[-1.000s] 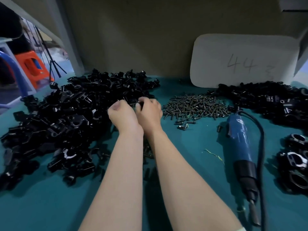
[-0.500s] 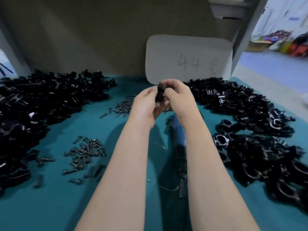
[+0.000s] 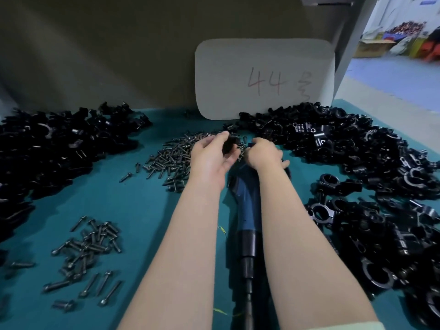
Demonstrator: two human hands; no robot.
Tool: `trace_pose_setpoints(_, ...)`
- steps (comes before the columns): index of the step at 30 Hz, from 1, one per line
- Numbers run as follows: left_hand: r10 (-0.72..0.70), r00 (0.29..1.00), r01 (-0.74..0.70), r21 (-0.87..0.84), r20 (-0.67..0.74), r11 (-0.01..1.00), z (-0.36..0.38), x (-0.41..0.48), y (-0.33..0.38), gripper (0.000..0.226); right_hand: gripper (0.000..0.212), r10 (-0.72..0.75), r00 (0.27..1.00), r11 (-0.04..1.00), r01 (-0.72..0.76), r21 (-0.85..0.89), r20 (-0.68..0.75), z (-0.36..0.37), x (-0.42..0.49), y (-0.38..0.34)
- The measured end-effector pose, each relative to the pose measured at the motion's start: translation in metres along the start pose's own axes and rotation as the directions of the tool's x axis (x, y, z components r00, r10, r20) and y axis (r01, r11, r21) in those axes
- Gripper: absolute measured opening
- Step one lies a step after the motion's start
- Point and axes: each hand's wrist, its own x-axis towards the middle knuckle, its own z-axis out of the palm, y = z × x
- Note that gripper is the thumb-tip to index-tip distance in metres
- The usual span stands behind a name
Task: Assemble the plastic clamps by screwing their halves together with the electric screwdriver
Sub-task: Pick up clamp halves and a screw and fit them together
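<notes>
Left hand (image 3: 209, 160), centre of frame, holds a black clamp (image 3: 229, 146) btwn thumb & curled fingers, just above the screw pile (image 3: 173, 152). Too dark to tell whether both halves are already mated. Right hand (image 3: 264, 153) sits just right of it, knuckles up, fingers curled down at the pile's edge, over the butt end of the blue screwdriver (image 3: 246, 201). Fingertips hidden, so can't tell if it pinches a screw or nothing.

Step in hand, prob.: get a screw into the clamp before the driver comes up. To do it well:
- Keep the halves squeezed flush w/ left hand so the holes line up.
- Pick one screw only & seat it straight in the hole by hand first.
- Then take the screwdriver, lying lower centre w/ bit toward the bottom edge. Grip mid-body, bit square on the screw head. A crooked start chewing the plastic is the risk.

Loose halves (image 3: 59, 144) sit upper left, done-looking clamps (image 3: 345, 148) at right, spare screws (image 3: 90, 241) lower left on the teal table (image 3: 133, 210).
</notes>
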Motion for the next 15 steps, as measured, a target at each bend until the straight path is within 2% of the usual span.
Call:
trace_pose_setpoints(4,0.055,0.998,-0.055,-0.035,-0.002,0.998,-0.004,0.002,-0.002,0.016,0.040,0.116,0.993,0.993,-0.116,0.019,-0.035,-0.004,0.006,-0.005)
trace_pose_setpoints(9,0.095,0.996,-0.095,-0.056,-0.001,0.994,-0.008,0.006,0.002,0.025,0.034,0.182,0.982,0.983,-0.183,-0.011,-0.042,-0.002,0.010,-0.009)
trace_pose_setpoints(11,0.057,0.998,-0.056,-0.114,0.012,0.992,-0.009,0.007,0.005,0.025,0.031,0.193,0.980,0.981,-0.193,-0.002,-0.051,-0.002,0.012,-0.011)
trace_pose_setpoints(15,-0.127,0.992,0.128,-0.258,0.018,0.958,-0.011,0.011,0.006,0.016,0.024,0.170,0.980,0.985,-0.165,0.056,-0.099,0.002,0.015,-0.011)
